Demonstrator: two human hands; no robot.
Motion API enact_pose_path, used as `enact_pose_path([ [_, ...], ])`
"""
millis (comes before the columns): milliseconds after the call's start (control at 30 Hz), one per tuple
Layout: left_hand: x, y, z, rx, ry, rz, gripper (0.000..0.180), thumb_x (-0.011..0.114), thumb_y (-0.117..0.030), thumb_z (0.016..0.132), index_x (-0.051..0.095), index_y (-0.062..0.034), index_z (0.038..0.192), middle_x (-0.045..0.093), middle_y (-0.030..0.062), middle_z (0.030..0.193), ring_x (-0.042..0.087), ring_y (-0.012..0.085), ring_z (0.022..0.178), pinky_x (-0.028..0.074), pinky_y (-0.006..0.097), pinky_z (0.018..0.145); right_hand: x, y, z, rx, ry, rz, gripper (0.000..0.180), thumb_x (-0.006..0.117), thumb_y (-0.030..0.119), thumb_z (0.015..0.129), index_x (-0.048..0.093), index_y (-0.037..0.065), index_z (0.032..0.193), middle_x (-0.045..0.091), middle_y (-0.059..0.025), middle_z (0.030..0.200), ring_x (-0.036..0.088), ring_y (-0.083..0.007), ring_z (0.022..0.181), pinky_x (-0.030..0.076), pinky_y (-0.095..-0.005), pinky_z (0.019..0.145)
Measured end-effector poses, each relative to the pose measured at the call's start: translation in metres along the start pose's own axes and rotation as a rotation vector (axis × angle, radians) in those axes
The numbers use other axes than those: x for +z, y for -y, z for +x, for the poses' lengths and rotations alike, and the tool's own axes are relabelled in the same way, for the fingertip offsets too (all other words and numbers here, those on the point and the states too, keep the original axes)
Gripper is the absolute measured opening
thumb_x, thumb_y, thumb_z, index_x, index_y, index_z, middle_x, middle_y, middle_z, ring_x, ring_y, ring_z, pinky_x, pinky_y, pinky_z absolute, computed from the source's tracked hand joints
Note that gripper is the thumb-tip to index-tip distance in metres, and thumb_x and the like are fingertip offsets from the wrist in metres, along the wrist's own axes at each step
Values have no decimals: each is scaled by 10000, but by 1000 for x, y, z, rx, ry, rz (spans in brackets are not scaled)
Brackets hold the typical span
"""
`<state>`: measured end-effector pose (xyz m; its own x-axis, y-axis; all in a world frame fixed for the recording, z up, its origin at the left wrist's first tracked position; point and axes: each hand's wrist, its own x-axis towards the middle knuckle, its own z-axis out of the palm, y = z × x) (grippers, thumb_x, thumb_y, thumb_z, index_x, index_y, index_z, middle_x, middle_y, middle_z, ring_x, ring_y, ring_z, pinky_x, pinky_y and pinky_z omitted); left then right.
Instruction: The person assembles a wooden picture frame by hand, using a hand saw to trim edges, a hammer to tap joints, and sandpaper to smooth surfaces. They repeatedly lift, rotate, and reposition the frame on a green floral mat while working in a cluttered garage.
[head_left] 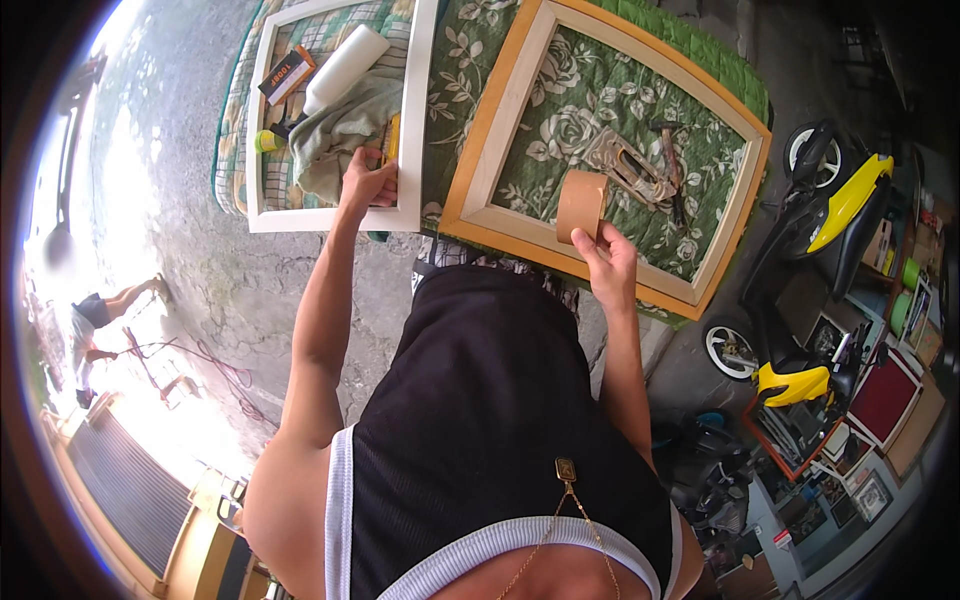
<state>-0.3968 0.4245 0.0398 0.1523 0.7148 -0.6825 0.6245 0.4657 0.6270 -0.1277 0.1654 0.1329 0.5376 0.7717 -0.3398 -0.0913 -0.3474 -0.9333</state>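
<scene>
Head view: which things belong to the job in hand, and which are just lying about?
Likely belonging:
brown sheet, in the right hand
wooden frame, below it
staple gun and hammer, inside the frame
yellow tool, by the left hand

Probably just lying about:
yellow motorbike
red panel

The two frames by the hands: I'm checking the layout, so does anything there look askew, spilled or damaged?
The orange-edged frame lies turned at an angle to the white frame, inside which a greenish cloth lies crumpled. Both look untidy; no spill or damage shows.
</scene>
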Motion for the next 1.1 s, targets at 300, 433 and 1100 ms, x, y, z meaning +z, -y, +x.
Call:
enact_pose_path([
  [300,8,20,14,348,-435,606,516,744,-493,675,677,-40,914,690,189,816,664,370,816,513,446,756,0,3,2,-22,16,-10,293,685,221,880,661,-34,1021,667,-22,854,526,-79,763,440,-249,729],
  [433,-2,-1,1,186,-392,772,466,739,-445,622,690,-54,871,687,190,822,667,367,823,521,448,752,-3,6,1,-22,-5,-13,293,692,230,875,662,-33,1001,645,-18,815,513,-81,746,437,-249,717],
  [1100,230,-76,-24,417,331,37,404,703,-374,844,631,23,833,667,109,649,631,150,484,488,282,437,-63,11,-51,-152,-181,-73,237,698,209,868,627,-17,870,546,3,732,478,-91,715,419,-251,690],
])
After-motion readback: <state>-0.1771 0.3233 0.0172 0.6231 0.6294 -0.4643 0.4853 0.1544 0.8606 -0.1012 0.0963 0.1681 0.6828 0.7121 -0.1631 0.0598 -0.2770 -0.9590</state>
